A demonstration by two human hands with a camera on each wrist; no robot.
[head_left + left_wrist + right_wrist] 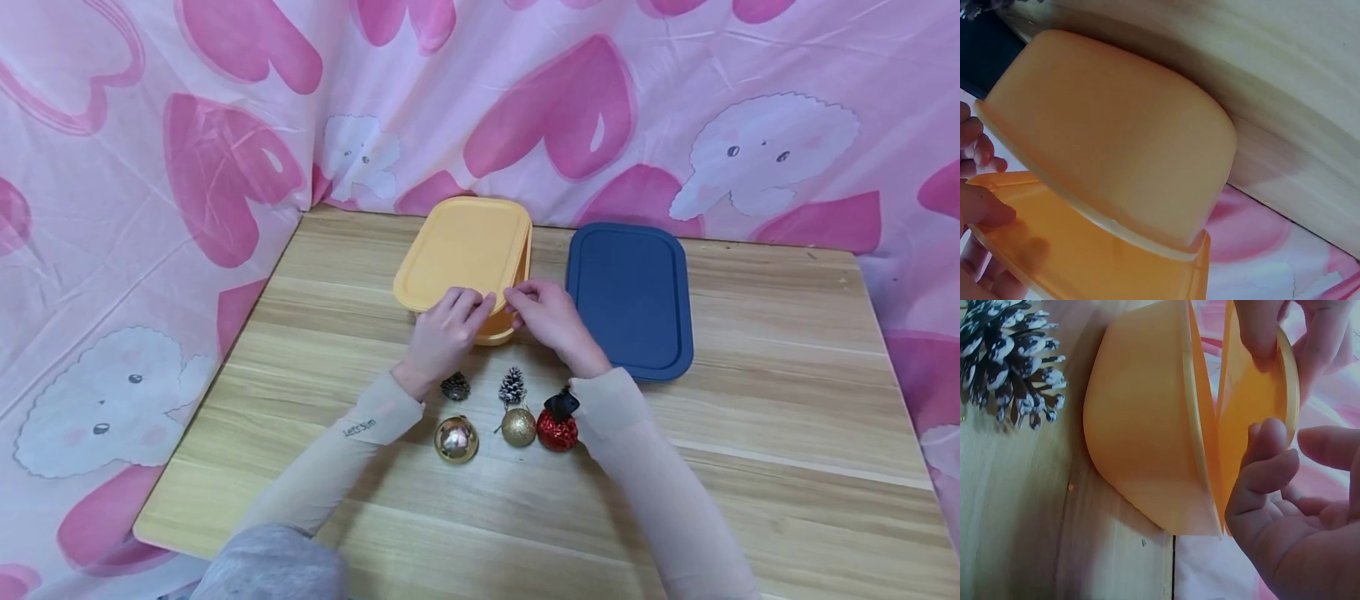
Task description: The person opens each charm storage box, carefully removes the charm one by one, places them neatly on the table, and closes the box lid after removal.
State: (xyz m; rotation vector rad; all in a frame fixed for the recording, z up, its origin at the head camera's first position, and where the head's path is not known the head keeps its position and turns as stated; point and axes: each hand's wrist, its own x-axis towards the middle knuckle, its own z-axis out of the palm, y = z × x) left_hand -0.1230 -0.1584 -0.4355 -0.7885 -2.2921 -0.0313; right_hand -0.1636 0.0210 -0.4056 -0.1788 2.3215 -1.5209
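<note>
A yellow lid [468, 250] sits tilted over a yellow plastic box [497, 333], its near right corner raised so a gap shows. My left hand [446, 329] pinches the lid's near edge, thumb against the underside [1085, 244] and fingers on the outer face. Beside it, my right hand [551, 317] pinches the raised corner, fingertips [1272, 434] inside the rim and thumb outside. The box wall [1116, 131] stands upright on the table in both wrist views.
A blue lidded box [630, 300] stands right of the yellow one. Nearer lie two pinecones [512, 386] [455, 387], a shiny gold ball [456, 439], a glittery gold ball [518, 427] and a red ornament [557, 432] with a black top. Pink patterned cloth [555, 108] hangs behind the table.
</note>
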